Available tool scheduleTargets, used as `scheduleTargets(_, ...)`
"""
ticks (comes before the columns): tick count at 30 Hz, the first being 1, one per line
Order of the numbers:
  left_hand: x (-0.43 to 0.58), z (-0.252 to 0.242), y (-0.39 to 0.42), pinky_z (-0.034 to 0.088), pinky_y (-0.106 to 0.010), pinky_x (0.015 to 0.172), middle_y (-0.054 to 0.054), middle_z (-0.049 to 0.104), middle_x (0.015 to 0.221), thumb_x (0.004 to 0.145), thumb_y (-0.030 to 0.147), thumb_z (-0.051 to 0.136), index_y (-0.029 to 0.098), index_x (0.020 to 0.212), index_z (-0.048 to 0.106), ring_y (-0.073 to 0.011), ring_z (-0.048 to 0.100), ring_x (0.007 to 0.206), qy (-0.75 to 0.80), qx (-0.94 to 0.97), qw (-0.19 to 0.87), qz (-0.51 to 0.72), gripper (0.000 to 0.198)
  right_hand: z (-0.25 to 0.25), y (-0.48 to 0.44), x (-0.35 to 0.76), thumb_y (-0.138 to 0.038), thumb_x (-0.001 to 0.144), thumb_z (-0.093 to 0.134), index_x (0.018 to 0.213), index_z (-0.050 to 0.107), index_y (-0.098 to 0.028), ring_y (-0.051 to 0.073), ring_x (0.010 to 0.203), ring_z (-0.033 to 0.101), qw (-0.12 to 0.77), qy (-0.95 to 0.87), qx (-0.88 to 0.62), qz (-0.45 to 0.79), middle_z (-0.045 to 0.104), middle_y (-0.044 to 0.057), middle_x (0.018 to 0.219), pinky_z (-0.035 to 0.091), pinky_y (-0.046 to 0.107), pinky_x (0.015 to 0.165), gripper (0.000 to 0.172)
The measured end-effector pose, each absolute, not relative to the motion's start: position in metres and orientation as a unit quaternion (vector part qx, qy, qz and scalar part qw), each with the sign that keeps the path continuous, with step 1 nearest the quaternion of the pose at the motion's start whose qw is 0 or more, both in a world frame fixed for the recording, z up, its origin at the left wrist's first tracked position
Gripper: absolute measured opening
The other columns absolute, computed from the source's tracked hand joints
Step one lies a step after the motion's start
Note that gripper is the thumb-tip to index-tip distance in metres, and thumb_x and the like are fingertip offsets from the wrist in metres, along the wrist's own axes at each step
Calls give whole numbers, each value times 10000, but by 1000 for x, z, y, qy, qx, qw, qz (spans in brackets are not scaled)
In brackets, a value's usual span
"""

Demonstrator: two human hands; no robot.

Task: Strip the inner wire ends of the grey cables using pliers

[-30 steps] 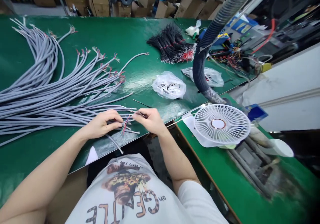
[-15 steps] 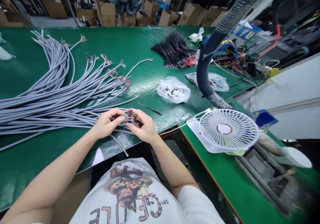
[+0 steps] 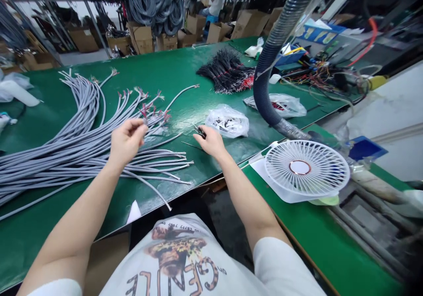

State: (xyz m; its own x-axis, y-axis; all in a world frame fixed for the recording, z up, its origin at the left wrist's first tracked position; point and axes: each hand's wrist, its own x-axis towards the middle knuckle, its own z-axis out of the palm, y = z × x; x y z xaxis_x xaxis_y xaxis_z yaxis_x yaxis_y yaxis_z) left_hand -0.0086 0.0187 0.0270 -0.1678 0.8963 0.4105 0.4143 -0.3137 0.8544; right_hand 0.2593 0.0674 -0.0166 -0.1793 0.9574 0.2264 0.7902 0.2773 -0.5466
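My left hand (image 3: pixel 127 142) is raised over the bundle of grey cables (image 3: pixel 82 146), its fingers pinched on what looks like the end of one grey cable; the fingers hide most of it. Stripped ends with reddish wires (image 3: pixel 155 113) fan out just beyond that hand. To the right, my right hand (image 3: pixel 211 142) is closed around a small dark-handled cutting tool (image 3: pixel 200 132) with thin metal tips pointing up and left. Under this hand lies a thin pointed tool (image 3: pixel 190 145), its handle partly covered. Cable ends with their jackets intact (image 3: pixel 175 159) lie nearer the table edge.
A clear plastic bag of small parts (image 3: pixel 228 120) sits right of my right hand. Behind it lies a bundle of black wires (image 3: pixel 224 71). A ribbed hose (image 3: pixel 264 80) hangs down near a white fan (image 3: pixel 306 168). Cardboard boxes (image 3: pixel 142 38) stand beyond the green table (image 3: pixel 165 69).
My hands were together over coloured wires and have moved apart. The left went up and left over the cables; the right moved right and forward. The view has shifted slightly.
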Motion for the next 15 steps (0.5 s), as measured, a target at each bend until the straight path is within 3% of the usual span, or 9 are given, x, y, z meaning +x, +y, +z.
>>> scheduleTargets(3, -18, 24, 68, 482, -212, 616, -62, 631, 1014, 760, 228, 616, 169, 1142, 573, -91, 616, 642, 554, 584, 203, 557, 389, -31, 86, 272, -253, 847, 543, 1177, 593, -130, 252, 901, 555, 166, -773, -608, 67, 612, 139, 1019, 418, 329, 754, 356)
scheduleTargets(6, -18, 4, 90, 510, -269, 721, -140, 546, 1247, 679, 186, 663, 149, 1241, 522, -160, 646, 835, 592, 632, 210, 453, 581, -39, 84, 278, -231, 846, 545, 1202, 577, -109, 281, 995, 519, 138, -804, -579, 13, 590, 167, 1078, 406, 355, 832, 378)
scheduleTargets(8, -9, -12, 86, 504, -317, 772, -133, 592, 1172, 717, 232, 638, 131, 1163, 584, -187, 628, 854, 603, 686, 165, 371, 461, -40, 76, 280, -242, 863, 531, 1170, 596, -118, 278, 1007, 505, 151, -816, -557, -7, 592, 154, 1075, 393, 363, 868, 337)
scheduleTargets(10, 6, -25, 74, 483, -334, 805, -84, 662, 956, 789, 300, 584, 150, 1006, 658, -195, 611, 821, 597, 739, 134, 283, 273, -39, 66, 281, -271, 882, 514, 1127, 614, -129, 269, 993, 507, 161, -824, -543, -11, 600, 141, 1055, 392, 360, 869, 300)
scheduleTargets(15, 37, -33, 63, 440, -312, 755, -100, 642, 858, 806, 311, 560, 145, 891, 681, -225, 592, 842, 567, 801, 110, 159, 222, -35, 47, 273, -227, 892, 483, 1040, 648, -149, 252, 934, 532, 88, -852, -516, 24, 624, 132, 980, 406, 343, 823, 235)
